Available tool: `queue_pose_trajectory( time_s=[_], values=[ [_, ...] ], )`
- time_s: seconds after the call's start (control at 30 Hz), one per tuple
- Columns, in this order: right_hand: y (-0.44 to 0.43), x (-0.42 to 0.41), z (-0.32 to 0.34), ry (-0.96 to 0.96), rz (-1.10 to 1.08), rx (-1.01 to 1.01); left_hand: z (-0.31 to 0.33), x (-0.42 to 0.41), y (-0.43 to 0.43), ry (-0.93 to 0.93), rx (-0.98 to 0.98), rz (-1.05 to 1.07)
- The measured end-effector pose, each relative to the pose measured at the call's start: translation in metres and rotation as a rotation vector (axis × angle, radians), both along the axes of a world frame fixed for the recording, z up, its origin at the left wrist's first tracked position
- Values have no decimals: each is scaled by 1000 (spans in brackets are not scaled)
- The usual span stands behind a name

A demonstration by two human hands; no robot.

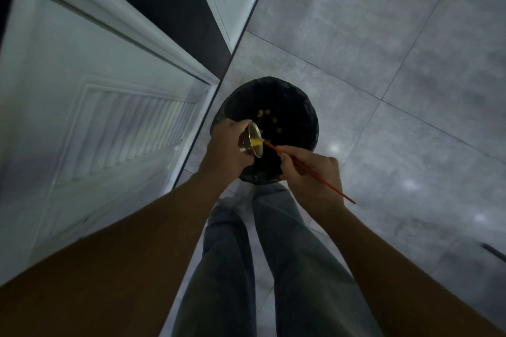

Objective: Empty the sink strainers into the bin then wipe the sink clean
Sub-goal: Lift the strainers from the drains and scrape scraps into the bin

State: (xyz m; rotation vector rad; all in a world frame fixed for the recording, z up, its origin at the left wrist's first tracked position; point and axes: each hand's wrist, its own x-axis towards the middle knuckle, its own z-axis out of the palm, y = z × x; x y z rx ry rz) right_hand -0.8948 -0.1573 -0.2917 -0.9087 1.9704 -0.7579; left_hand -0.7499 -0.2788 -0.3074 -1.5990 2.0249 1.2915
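My left hand (224,148) grips a small metal sink strainer (252,142), tipped on its side with its mouth facing right, over the near left rim of a round bin lined with a black bag (298,96). Yellow food bits cling inside the strainer, and several yellow scraps (269,119) lie at the bottom of the bin. My right hand (312,172) holds a thin red stick (309,171) like a pen, its tip touching the yellow bits in the strainer's mouth.
A white panelled door with a louvred vent (109,107) stands close on the left, beside a dark gap. Grey floor tiles (397,63) spread to the right. My legs in grey trousers (273,254) stand just in front of the bin.
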Motion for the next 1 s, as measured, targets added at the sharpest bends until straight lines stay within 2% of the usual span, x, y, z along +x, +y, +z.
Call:
queue_pose_trajectory(
  time_s=[0.17, 0.3, 0.4, 0.53, 0.77, 1.0],
  values=[
    [9, -12, 4, 35, 0, -62, 1, 4, 4, -14, 3, 17],
    [1, -6, 6, -99, 50, -144, 2, -1, 3, 2, 13, 1],
    [-4, 0, 4, -177, 33, -102, 3, -5, 1, 14, -1, -45],
    [-5, -7, 2, -192, -35, -30, 4, -6, 0, -2, -21, -79],
    [1, -19, 8, -199, -133, -57, 5, -1, 4, -27, -38, -61],
    [-6, 3, 7, -274, -92, -50, 6, -6, 3, -12, -55, -114]
  ],
)
